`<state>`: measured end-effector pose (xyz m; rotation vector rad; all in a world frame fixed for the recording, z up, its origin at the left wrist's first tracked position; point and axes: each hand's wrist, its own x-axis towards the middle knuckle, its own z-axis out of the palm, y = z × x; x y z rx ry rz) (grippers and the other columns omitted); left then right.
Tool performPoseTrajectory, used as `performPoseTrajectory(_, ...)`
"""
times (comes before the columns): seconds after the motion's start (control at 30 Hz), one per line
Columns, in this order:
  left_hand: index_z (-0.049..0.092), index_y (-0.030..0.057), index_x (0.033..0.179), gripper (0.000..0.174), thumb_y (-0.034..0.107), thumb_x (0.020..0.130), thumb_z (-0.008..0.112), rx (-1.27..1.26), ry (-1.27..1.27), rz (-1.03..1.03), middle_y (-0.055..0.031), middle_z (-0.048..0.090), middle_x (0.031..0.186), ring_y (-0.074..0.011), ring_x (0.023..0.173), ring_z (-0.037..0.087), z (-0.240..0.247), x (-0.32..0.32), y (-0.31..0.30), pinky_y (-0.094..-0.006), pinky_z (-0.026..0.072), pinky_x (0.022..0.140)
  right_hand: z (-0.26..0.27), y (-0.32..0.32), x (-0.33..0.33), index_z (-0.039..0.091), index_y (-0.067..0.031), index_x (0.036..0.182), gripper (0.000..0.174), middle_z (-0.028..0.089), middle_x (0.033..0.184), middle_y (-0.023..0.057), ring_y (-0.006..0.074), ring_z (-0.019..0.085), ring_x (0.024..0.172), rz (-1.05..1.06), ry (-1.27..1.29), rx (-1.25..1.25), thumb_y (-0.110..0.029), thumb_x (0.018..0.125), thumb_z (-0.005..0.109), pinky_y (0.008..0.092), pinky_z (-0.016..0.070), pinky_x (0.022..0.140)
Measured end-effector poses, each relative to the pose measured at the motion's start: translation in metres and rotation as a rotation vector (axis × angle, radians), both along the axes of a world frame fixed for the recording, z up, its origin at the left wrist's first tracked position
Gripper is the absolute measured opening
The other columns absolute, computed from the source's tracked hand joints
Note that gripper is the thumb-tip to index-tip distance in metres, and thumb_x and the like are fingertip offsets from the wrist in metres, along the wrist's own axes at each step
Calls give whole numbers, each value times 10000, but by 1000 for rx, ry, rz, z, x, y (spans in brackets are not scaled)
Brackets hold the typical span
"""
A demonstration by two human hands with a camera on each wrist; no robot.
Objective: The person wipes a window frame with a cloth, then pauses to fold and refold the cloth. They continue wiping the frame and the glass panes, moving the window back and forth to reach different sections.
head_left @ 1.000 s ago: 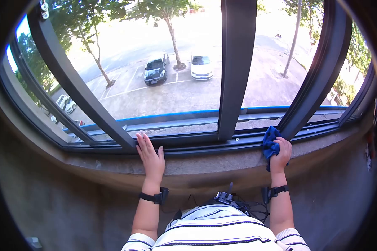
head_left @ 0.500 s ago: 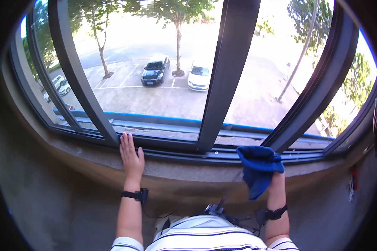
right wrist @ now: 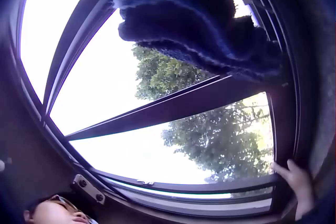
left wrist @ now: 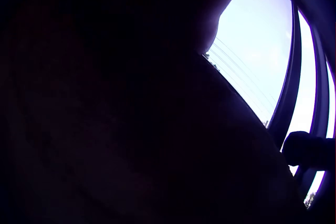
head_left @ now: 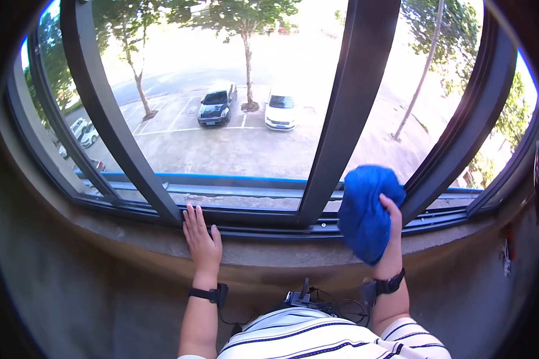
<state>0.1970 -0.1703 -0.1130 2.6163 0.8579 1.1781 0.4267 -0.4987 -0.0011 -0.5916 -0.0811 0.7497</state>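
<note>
A blue cloth [head_left: 367,209] is in my right hand [head_left: 394,230], which grips it with the thumb over its near side. Most of the other fingers are hidden behind it. The cloth is bunched and raised, overlapping the window track and an upright bar in the head view. In the right wrist view, the cloth [right wrist: 178,27] shows dark and folded across the top. My left hand [head_left: 203,242] rests with straight fingers at the bottom corner of the sliding window frame [head_left: 251,218]. The left wrist view is mostly dark.
A concrete sill [head_left: 269,254] runs along the inside of the window, below the dark metal track [head_left: 269,233]. A thick upright bar [head_left: 356,102] divides the panes. Outside are parked cars and trees. Cables and a small device [head_left: 299,297] lie at the person's waist.
My right hand has lifted the blue cloth from the track beside the upright bar, and the cloth has turned and spread out. My left hand has stayed at the frame's corner.
</note>
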Motion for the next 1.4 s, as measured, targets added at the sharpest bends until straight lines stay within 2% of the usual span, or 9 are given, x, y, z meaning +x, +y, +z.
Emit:
performPoseTrajectory(0.17,243,44,1480,674,122,876,530,-5,9,0,-182,195,1560,-372,1433,195,0,0,1,-489,190,1150,19,36,15,564,58,1183,317,655,1098,192,299,663,966,-283,-388,-139,-93,906,532,403,540,866)
performPoseTrajectory(0.3,263,50,1476,669,119,869,536,-51,-3,-5,-194,198,1556,-374,1433,196,1,-1,0,-489,189,1151,35,71,12,572,58,1153,321,667,1037,172,270,677,898,-14,-320,-229,-116,884,561,375,560,806)
performPoseTrajectory(0.4,260,77,1486,650,120,895,527,3,-29,-9,-186,186,1562,-368,1436,191,-3,-1,1,-488,185,1151,36,98,-2,602,41,1108,304,663,973,124,208,661,837,-183,-432,-502,-166,887,572,323,543,735)
performPoseTrajectory(0.5,252,85,1492,645,108,906,520,27,-18,-11,-183,173,1566,-369,1438,182,-4,-2,-2,-486,183,1152,36,106,-11,617,45,1057,285,665,959,103,198,653,828,-187,-419,-448,-180,895,552,323,531,751)
performPoseTrajectory(0.7,269,92,1484,658,146,896,560,-2,15,18,-206,187,1554,-392,1418,219,-6,1,-2,-500,218,1136,36,119,0,610,53,1060,273,668,973,120,203,661,827,-9,-412,-510,-153,887,562,331,544,727)
performPoseTrajectory(0.87,254,92,1484,710,170,866,594,-64,-45,7,-225,187,1545,-402,1397,254,-8,-2,1,-497,244,1124,40,149,52,596,75,1093,308,676,986,152,224,673,812,357,-404,-308,-158,894,566,320,568,728)
performPoseTrajectory(1.03,263,94,1479,713,182,857,601,-74,-23,43,-218,195,1545,-394,1394,265,-10,-1,0,-495,252,1118,129,159,30,602,52,1103,316,674,992,150,199,666,805,208,-502,-63,-214,938,560,310,578,712)
performPoseTrajectory(1.23,286,100,1470,692,159,851,590,-54,-39,59,-210,224,1539,-385,1386,290,-11,2,0,-488,272,1111,251,200,61,590,38,1141,361,662,1036,153,199,661,869,541,-936,645,-256,933,566,314,574,754)
performPoseTrajectory(1.4,303,93,1458,679,148,844,587,-71,-43,63,-207,231,1536,-390,1379,298,-6,2,-4,-481,285,1105,214,196,57,586,37,1150,361,659,1046,149,205,662,890,566,-824,497,-251,935,552,311,569,768)
